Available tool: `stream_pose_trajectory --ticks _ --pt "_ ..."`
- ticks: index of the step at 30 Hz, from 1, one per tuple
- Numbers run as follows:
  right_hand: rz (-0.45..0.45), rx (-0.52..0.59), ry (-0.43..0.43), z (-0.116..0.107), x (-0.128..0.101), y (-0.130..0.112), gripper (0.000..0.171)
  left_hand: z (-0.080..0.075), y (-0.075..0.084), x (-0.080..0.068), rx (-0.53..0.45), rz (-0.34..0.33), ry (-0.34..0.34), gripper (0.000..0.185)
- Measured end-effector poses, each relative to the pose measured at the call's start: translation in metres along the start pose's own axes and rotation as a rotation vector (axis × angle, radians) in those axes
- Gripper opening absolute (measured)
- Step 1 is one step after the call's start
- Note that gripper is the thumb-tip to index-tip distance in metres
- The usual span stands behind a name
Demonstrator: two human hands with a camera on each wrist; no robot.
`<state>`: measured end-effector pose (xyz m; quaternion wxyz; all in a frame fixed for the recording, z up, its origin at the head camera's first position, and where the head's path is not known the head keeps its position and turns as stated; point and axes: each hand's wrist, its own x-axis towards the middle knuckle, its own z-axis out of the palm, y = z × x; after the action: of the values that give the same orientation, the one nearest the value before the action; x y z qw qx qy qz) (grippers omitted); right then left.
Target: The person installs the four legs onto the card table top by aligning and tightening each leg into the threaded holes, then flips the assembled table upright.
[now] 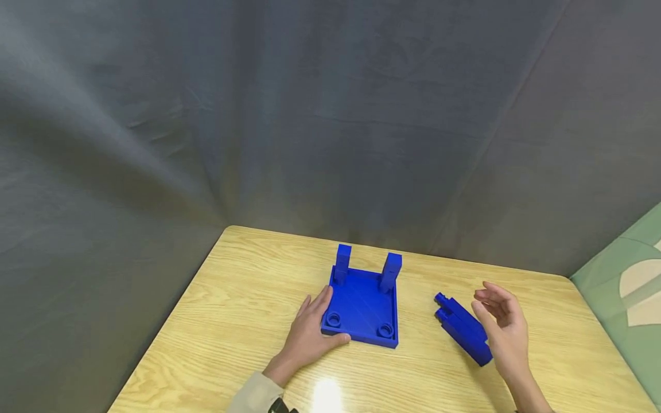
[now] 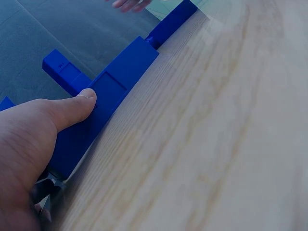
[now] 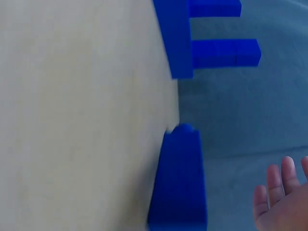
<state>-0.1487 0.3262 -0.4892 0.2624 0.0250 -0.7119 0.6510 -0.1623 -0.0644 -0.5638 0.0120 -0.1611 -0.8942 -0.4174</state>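
**Blue plate held at its corner, loose blue pieces beside an open hand**

The near left corner of the blue square plate point(image 1: 364, 307) is gripped by the left hand point(image 1: 310, 332): the thumb is laid along the plate's front edge, and the fingers are set against its left side. In the left wrist view the thumb point(image 2: 72, 108) is seen pressed against the plate's edge point(image 2: 110, 94).

The plate lies flat on the wooden table point(image 1: 232, 298). Two blue square posts point(image 1: 342, 263) stand upright at its far corners, and two round sockets point(image 1: 333, 319) are sunk into its near corners.

To the right of the plate, apart from it, two loose blue posts point(image 1: 462, 328) are laid side by side on the table, their pegged ends turned toward the far edge. In the right wrist view they appear as one blue block point(image 3: 179, 180).

Just right of those posts and slightly above them, the right hand point(image 1: 503, 321) is held with fingers relaxed and lightly bent; nothing is held in it, and no contact with the posts can be seen.

Behind the plate, grey fabric point(image 1: 310, 115) is hung as a backdrop beyond the table's far edge.
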Motion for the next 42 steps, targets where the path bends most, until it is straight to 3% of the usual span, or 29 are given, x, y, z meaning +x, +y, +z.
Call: stream_pose_trajectory --ticks 6,12,18,29,37,42 --pt "0.016 -0.022 0.026 -0.03 -0.015 -0.002 0.046 -0.001 0.002 0.001 -0.017 0.004 0.018 0.116" --pt "0.038 -0.045 0.025 -0.044 -0.026 0.0 0.05 -0.001 0.002 0.001 -0.021 -0.003 0.023 0.117" --pt "0.116 -0.121 -0.062 -0.055 -0.033 0.009 0.054 0.001 0.001 0.0 -0.018 0.006 0.022 0.116" --pt "0.278 -0.399 -0.178 -0.069 -0.038 0.025 0.062 0.001 0.001 -0.001 -0.026 -0.012 0.005 0.117" --pt "0.304 -0.481 -0.257 -0.069 -0.037 0.029 0.073 0.0 0.003 -0.002 -0.025 -0.031 0.002 0.116" --pt "0.265 -0.532 -0.268 -0.067 -0.041 0.033 0.078 0.0 0.002 -0.001 -0.018 -0.031 0.0 0.115"
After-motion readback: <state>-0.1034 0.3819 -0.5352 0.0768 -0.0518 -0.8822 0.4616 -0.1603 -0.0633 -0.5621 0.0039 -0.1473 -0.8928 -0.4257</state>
